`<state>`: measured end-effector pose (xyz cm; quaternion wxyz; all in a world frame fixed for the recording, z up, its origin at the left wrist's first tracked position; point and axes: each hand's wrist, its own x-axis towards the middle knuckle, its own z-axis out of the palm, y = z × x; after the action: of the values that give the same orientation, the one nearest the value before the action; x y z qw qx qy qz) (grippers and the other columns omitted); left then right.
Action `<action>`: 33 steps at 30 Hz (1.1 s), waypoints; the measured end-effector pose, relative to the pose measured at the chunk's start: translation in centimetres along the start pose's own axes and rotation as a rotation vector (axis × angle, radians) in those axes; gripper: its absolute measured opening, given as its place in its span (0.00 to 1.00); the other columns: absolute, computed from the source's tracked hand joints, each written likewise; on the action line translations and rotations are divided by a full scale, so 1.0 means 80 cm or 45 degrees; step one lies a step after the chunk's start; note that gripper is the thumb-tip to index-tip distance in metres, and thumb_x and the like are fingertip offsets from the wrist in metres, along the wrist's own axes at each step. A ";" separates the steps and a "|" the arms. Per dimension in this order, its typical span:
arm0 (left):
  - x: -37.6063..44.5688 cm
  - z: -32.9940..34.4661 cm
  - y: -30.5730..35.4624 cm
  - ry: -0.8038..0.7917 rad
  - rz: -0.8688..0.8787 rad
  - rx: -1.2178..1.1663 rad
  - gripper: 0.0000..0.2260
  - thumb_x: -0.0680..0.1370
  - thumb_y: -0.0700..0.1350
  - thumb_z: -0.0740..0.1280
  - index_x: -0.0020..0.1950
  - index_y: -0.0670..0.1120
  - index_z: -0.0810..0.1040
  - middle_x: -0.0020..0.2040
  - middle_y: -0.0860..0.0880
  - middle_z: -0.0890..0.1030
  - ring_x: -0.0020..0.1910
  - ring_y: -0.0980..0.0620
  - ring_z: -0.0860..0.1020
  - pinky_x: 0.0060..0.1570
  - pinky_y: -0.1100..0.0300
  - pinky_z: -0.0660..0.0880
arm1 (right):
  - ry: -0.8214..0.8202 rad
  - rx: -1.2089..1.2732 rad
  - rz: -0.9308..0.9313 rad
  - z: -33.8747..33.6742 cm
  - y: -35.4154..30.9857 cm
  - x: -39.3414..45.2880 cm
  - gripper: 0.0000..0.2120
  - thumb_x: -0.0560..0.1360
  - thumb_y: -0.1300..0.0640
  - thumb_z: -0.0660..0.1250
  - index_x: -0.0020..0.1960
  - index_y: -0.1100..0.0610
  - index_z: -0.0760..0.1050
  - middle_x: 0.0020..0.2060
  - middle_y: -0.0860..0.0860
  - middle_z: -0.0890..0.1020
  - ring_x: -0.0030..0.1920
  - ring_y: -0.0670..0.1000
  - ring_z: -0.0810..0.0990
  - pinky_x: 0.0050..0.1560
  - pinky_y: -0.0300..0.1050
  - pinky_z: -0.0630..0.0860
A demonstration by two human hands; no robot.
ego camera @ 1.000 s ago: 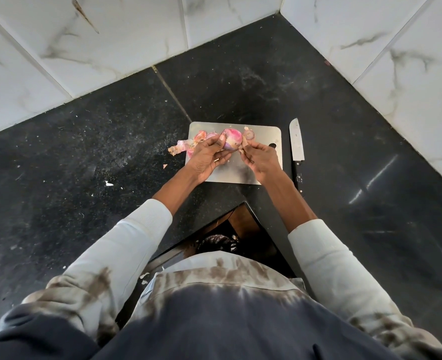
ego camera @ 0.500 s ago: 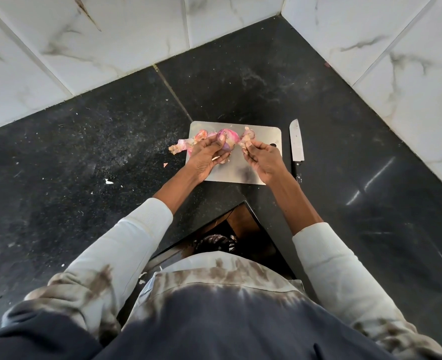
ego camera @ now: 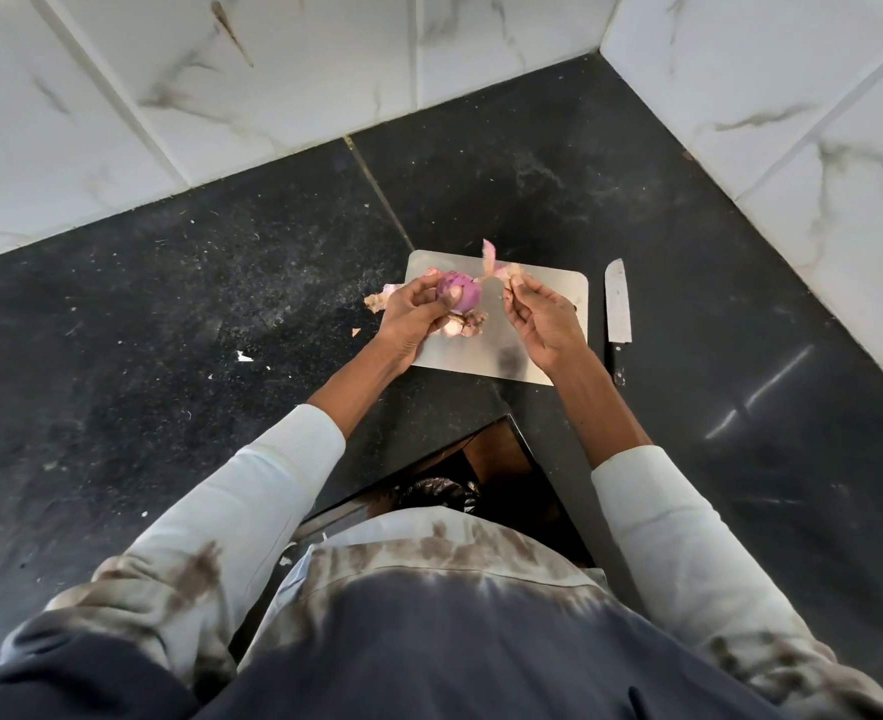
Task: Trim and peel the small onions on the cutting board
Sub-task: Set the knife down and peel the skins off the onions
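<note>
A small purple onion (ego camera: 461, 293) is held above the steel cutting board (ego camera: 486, 356) by my left hand (ego camera: 413, 317), whose fingers and thumb curl round it. My right hand (ego camera: 540, 319) is a short way to the right and pinches a strip of pink onion skin (ego camera: 492, 262) that still trails from the onion's top. Loose pink and tan peels (ego camera: 463, 324) lie on the board under my left hand, and more peels (ego camera: 379, 299) spill off the board's left edge.
A knife (ego camera: 617, 309) lies on the black counter just right of the board, blade pointing away from me. White marble-tiled walls (ego camera: 252, 96) close the corner behind and to the right. Small peel scraps (ego camera: 243, 357) dot the counter at left. The counter's inner corner edge (ego camera: 512, 423) is near my body.
My hands have drawn apart: the right hand has moved right, pulling a strip of skin off the onion. The onion in my left hand now shows more of its purple flesh.
</note>
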<state>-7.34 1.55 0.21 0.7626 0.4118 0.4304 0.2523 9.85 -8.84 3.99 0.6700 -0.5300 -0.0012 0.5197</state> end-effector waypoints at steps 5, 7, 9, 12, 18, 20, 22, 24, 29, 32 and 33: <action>-0.010 -0.033 0.016 0.021 -0.004 -0.028 0.16 0.81 0.40 0.73 0.69 0.41 0.79 0.57 0.43 0.85 0.51 0.51 0.84 0.48 0.60 0.82 | 0.208 -0.171 0.050 0.024 0.031 0.021 0.03 0.80 0.65 0.72 0.52 0.59 0.82 0.49 0.54 0.86 0.50 0.51 0.85 0.51 0.44 0.84; -0.018 -0.045 0.024 0.015 -0.047 -0.155 0.18 0.84 0.46 0.70 0.71 0.40 0.77 0.57 0.41 0.84 0.52 0.47 0.83 0.48 0.60 0.81 | 0.244 -0.264 0.058 0.029 0.047 0.033 0.05 0.80 0.64 0.72 0.56 0.62 0.81 0.52 0.55 0.86 0.54 0.53 0.85 0.58 0.48 0.84; -0.025 -0.052 0.033 0.021 -0.103 -0.324 0.21 0.85 0.51 0.65 0.74 0.39 0.74 0.57 0.39 0.84 0.50 0.46 0.84 0.48 0.58 0.82 | 0.285 -0.408 0.032 0.030 0.061 0.043 0.09 0.80 0.63 0.72 0.60 0.63 0.80 0.56 0.56 0.85 0.56 0.54 0.85 0.62 0.51 0.83; -0.029 -0.060 0.042 -0.012 -0.146 -0.511 0.25 0.86 0.52 0.59 0.75 0.34 0.71 0.57 0.37 0.83 0.44 0.47 0.86 0.45 0.56 0.83 | 0.361 -0.771 -0.042 0.034 0.073 0.051 0.20 0.79 0.56 0.75 0.68 0.61 0.78 0.63 0.55 0.83 0.61 0.56 0.83 0.64 0.54 0.82; -0.029 -0.047 0.046 -0.054 -0.217 -0.696 0.24 0.88 0.52 0.50 0.66 0.37 0.78 0.54 0.37 0.85 0.48 0.43 0.87 0.50 0.50 0.85 | 0.196 -1.338 -0.382 0.041 0.057 0.032 0.14 0.83 0.54 0.70 0.65 0.58 0.83 0.60 0.52 0.86 0.57 0.49 0.83 0.55 0.36 0.75; -0.028 -0.038 0.047 -0.080 -0.234 -0.710 0.25 0.88 0.53 0.48 0.66 0.36 0.77 0.51 0.37 0.86 0.44 0.43 0.87 0.44 0.52 0.85 | 0.128 -1.410 -0.450 0.039 0.053 0.027 0.13 0.83 0.55 0.70 0.65 0.58 0.83 0.60 0.51 0.86 0.56 0.48 0.83 0.54 0.35 0.75; -0.023 -0.032 0.044 -0.100 -0.275 -0.685 0.25 0.89 0.53 0.47 0.63 0.36 0.77 0.45 0.38 0.86 0.37 0.45 0.86 0.36 0.55 0.83 | 0.101 -1.479 -0.500 0.037 0.047 0.026 0.12 0.83 0.56 0.70 0.64 0.57 0.84 0.60 0.51 0.86 0.57 0.49 0.84 0.58 0.42 0.80; -0.018 -0.026 0.042 -0.104 -0.295 -0.634 0.26 0.89 0.54 0.48 0.66 0.35 0.76 0.48 0.37 0.86 0.40 0.45 0.86 0.41 0.53 0.85 | 0.073 -1.523 -0.532 0.034 0.043 0.026 0.11 0.82 0.56 0.70 0.63 0.56 0.85 0.59 0.52 0.87 0.56 0.50 0.85 0.57 0.43 0.81; 0.004 -0.016 0.035 -0.197 -0.254 -0.401 0.33 0.81 0.63 0.67 0.73 0.37 0.75 0.68 0.33 0.78 0.60 0.38 0.79 0.71 0.44 0.73 | 0.077 -1.400 -0.611 0.031 0.027 0.017 0.11 0.82 0.52 0.71 0.60 0.56 0.85 0.55 0.49 0.87 0.49 0.41 0.81 0.52 0.36 0.76; 0.007 -0.001 0.037 -0.160 -0.130 -0.084 0.26 0.79 0.61 0.71 0.67 0.43 0.78 0.59 0.39 0.81 0.47 0.48 0.81 0.46 0.56 0.80 | -0.039 -1.227 -0.575 0.022 0.016 0.012 0.15 0.81 0.49 0.70 0.64 0.54 0.82 0.57 0.47 0.85 0.56 0.45 0.83 0.58 0.44 0.81; 0.008 0.006 0.037 -0.149 -0.073 0.042 0.23 0.81 0.58 0.71 0.67 0.43 0.79 0.59 0.39 0.81 0.48 0.49 0.81 0.44 0.58 0.81 | -0.103 -1.205 -0.578 0.018 0.012 0.010 0.16 0.81 0.49 0.70 0.66 0.53 0.80 0.59 0.48 0.84 0.59 0.47 0.83 0.60 0.49 0.82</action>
<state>-6.70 3.39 2.56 0.7865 0.4259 0.4007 0.1987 8.77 -7.33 3.49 0.4526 -0.7405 -0.3765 0.3242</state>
